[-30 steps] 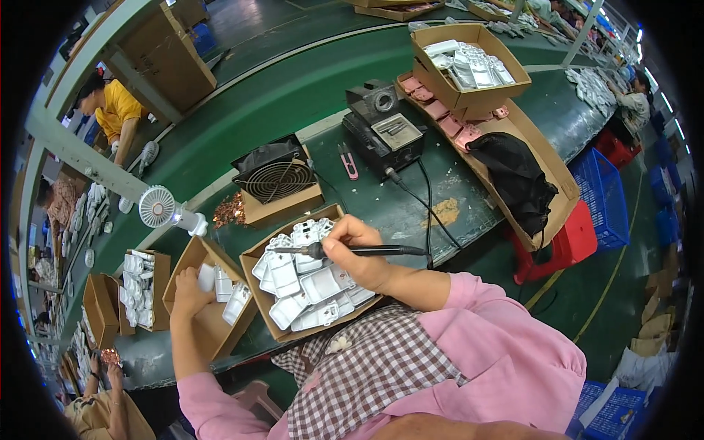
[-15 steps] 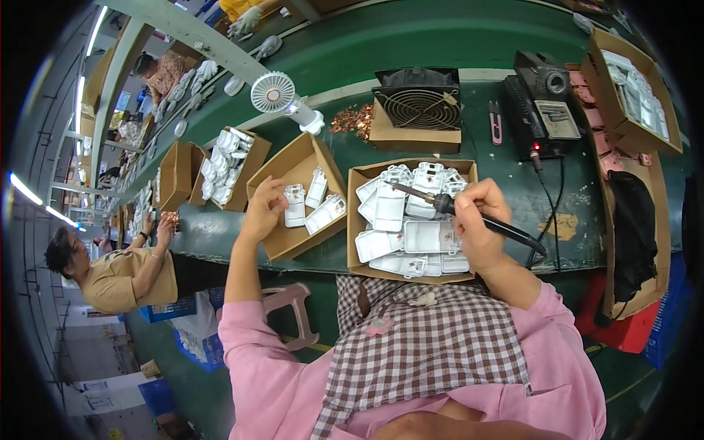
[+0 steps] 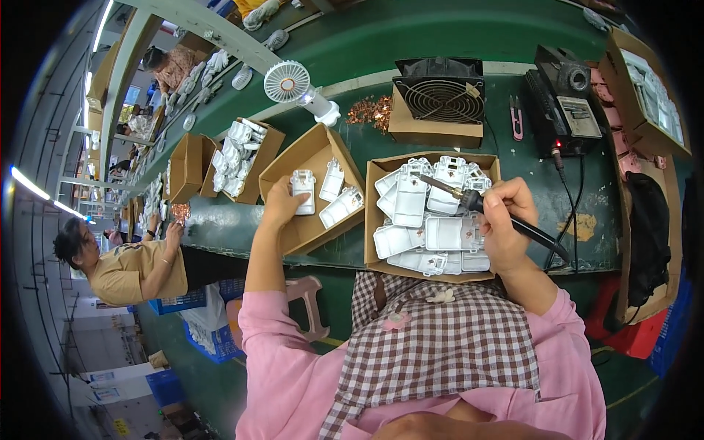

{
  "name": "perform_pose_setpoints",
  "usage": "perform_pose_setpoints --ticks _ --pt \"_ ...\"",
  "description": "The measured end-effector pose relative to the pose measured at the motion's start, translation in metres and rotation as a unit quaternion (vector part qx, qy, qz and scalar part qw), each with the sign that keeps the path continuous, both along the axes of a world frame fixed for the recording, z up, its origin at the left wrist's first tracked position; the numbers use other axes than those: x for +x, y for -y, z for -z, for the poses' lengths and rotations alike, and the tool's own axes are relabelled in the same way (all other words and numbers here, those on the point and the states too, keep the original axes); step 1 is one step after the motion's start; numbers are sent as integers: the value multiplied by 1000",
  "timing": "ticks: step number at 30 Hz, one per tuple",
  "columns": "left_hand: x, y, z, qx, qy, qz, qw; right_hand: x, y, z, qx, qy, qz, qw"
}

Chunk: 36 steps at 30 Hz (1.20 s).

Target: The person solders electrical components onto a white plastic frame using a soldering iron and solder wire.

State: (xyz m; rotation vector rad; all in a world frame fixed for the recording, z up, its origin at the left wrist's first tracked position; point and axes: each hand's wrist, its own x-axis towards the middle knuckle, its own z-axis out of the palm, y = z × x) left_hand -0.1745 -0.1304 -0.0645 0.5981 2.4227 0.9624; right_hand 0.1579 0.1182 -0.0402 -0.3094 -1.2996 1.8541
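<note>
soldering iron [image 3: 490, 212] in right hand [image 3: 506, 224], over box rim [image 3: 369, 220].

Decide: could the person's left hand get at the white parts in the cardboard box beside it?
Probably yes: the left hand already touches a white part in the open-topped cardboard box, with nothing covering them.

- Left hand [image 3: 282, 204]: reached forward and to the left, arm nearly straight, forearm bare from the pink sleeve up. Fingers curled, thumb and fingertips closed on a small white plastic housing [image 3: 303, 192].
- Right hand [image 3: 504, 224]: drawn closer to the body, elbow bent, wrist cocked inward. Fist-like pen grip around the black handle of a soldering iron [image 3: 484, 209], tip pointing up-left.
- Both forearms come in from the lower edge; hands well apart.
</note>
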Motion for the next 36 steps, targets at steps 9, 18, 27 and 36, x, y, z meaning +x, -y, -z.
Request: perform_pose_setpoints --ticks 9,18,27,36 --pt "10 -48 -10 -70 31 107 991 0 0 5 6 27 29 999" --pt "-2 -41 3 2 121 109 987 -4 1 3 10 11 57 998" --pt "13 -28 -68 49 260 155 952 -6 2 1 1 6 66 998" --pt "34 -29 -31 -2 232 208 950 -4 -2 5 16 -5 52 998"
